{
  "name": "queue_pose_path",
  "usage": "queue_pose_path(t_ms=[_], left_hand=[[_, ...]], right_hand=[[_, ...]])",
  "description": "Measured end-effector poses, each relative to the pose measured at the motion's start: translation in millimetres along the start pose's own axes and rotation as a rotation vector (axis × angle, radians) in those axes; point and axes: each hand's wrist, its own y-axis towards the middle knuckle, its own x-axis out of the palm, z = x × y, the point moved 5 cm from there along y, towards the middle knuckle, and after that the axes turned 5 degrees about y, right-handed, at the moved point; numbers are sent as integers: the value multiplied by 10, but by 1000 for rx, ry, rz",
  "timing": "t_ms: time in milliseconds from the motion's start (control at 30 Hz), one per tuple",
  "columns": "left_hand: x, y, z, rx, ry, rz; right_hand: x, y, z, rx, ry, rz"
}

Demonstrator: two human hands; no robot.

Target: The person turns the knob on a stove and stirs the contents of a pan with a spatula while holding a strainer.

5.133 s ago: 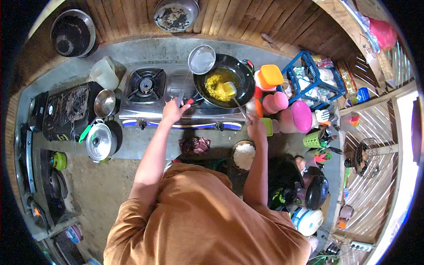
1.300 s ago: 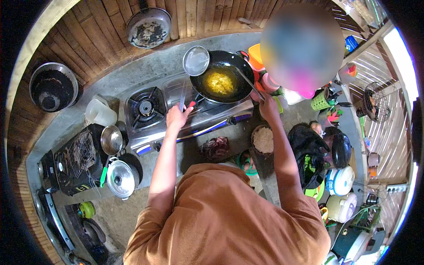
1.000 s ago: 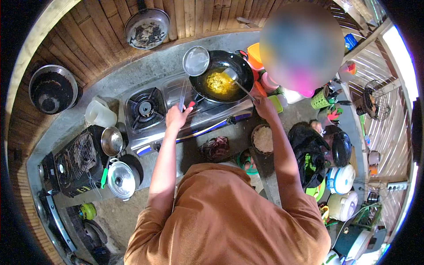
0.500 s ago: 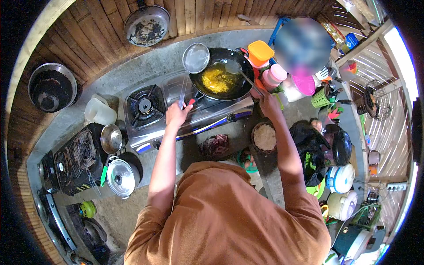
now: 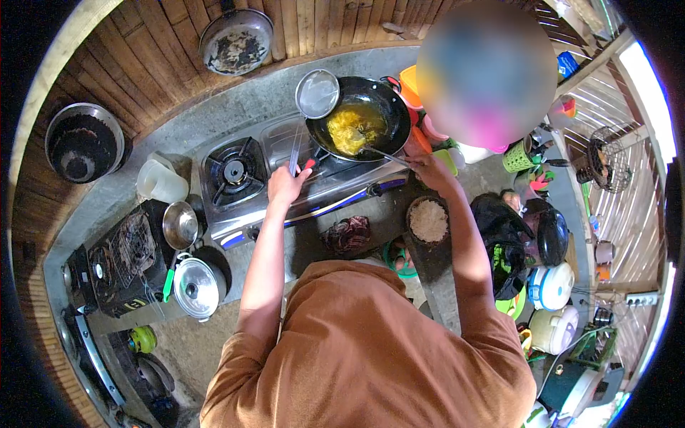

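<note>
Spatula point(image 5: 387, 155) gripped in the right hand point(image 5: 432, 173) has just swung to six o'clock in the wok point(image 5: 397, 107), so it meets the yellow food point(image 5: 344, 128) at eight; left hand point(image 5: 285, 187) holds a mesh strainer point(image 5: 317, 93) at ten.

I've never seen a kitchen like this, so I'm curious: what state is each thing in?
Wok: on the stove, holding yellow food
Strainer: apparently empty, held by the left hand
Spatula: tip in the yellow food, held by the right hand
Left burner: bare, no flame visible
Aluminium pot: covered
Steel pan: apparently empty
Bowl: filled with whitish food
Hanging frying pan: blackened in patches
</note>
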Motion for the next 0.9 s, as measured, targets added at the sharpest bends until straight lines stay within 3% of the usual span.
queue_pose_path(t_ms=[167,233,333,467,567,667,733,833,900], left_hand=[[-21,-16,23,0,3,0],[-23,-10,20,7,10,-1],[-18,0,19,15,29,-6],[-14,-4,13,9,33,-9],[-24,-13,33,7,27,-17],[-39,-17,40,11,27,-15],[-44,-12,46,20,32,-9],[-42,-15,32,15,38,-24],[-52,-17,52,35,26,0]], right_hand=[[-6,76,44,3,11,125],[-78,130,-11,-109,-160,276],[-137,131,-92,-26,-224,391],[56,405,278,-23,-308,343],[228,589,521,-165,-291,387],[317,582,343,-123,-192,225],[404,568,383,-24,101,79],[419,439,439,-68,339,78],[275,291,390,-144,206,127]])
